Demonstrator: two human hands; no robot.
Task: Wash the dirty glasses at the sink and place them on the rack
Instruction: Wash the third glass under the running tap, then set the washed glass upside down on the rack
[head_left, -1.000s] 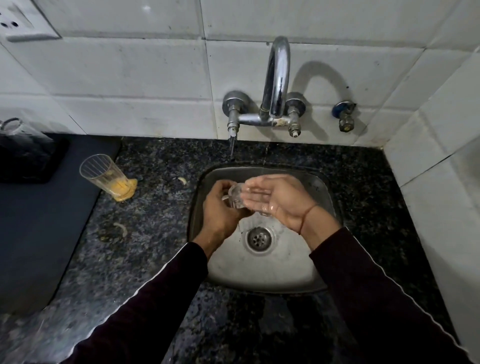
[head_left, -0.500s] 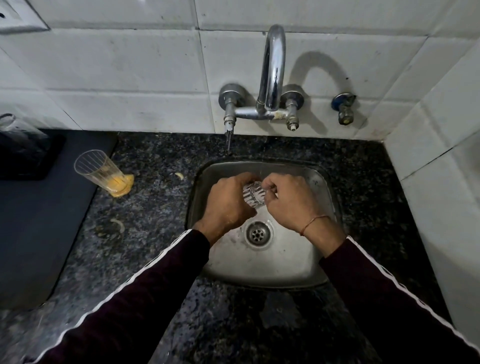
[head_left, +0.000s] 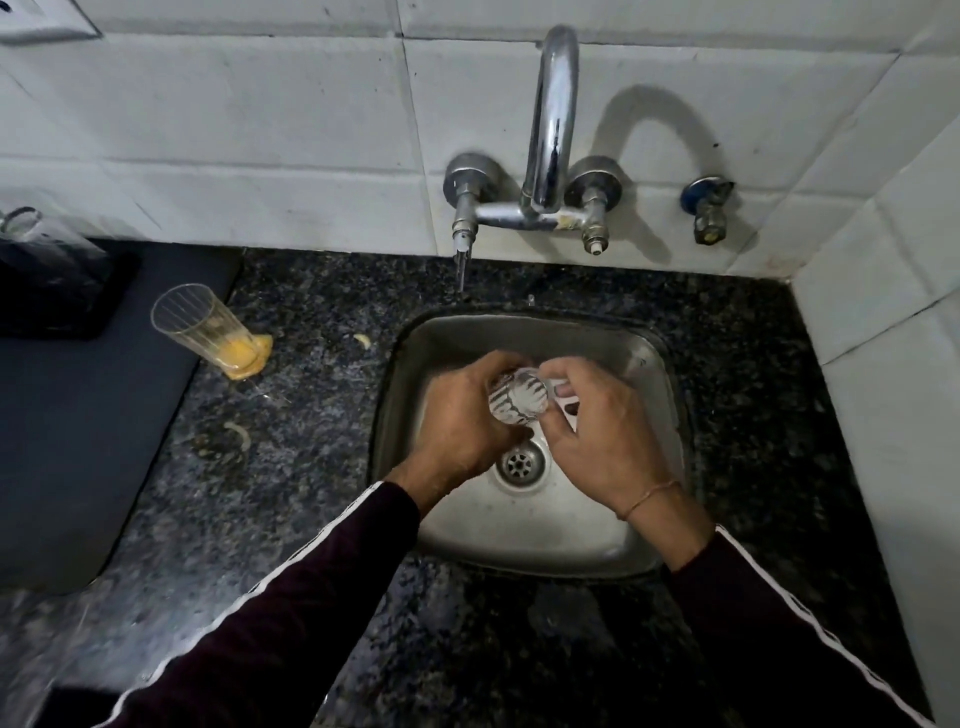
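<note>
A glass (head_left: 518, 400) is held on its side over the sink (head_left: 654, 519), gripped by the left hand (head_left: 460, 421) and pinched at its right end by the right hand (head_left: 597, 441).

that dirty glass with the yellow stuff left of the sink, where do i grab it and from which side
Take the dirty glass around its ribbed wall at mid-height, coming from the sink side, likely with the left hand once it is free. It stands upright on the dark counter, rim open, with yellow residue inside and spilled at the base, so stay above that mess; the ribs should aid grip.
</note>
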